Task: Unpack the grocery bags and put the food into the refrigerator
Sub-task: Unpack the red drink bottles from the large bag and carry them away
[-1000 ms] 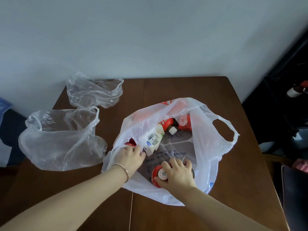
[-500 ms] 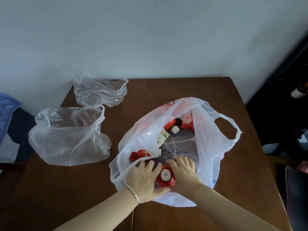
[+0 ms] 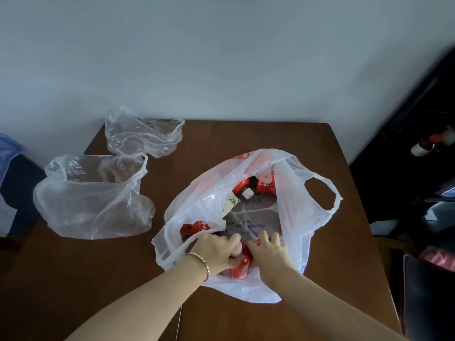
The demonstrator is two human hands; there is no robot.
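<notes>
**A:** Where does it all sit?

**B:** On the brown bench point(image 3: 270, 143). The white grocery bag point(image 3: 293, 193) lies open at the near right. A large clear bag point(image 3: 93, 200) and a smaller clear bag point(image 3: 142, 136) are slumped well to its left (both look empty). No refrigerator is in view.

**A:** What could go wrong?

**B:** The bag's film is thin and loose, and its near edge is draped round the left wrist. I'd guess a straight lift of the red bottle point(image 3: 242, 264) could drag the whole bag along. That might tip out the far bottles point(image 3: 267, 185) or the green-and-white carton point(image 3: 230, 205). The bottle's smooth side might also slip in the hand.

**A:** And the hands?

**B:** Both reach in from the near edge with forearms converging. The left hand point(image 3: 216, 252) is palm down, fingers curled round the bottle's capped top, grasping it. The right hand point(image 3: 268, 249) lies against the bottle's other side, fingers pointing away. I cannot tell whether it closes round the bottle or only presses.
</notes>
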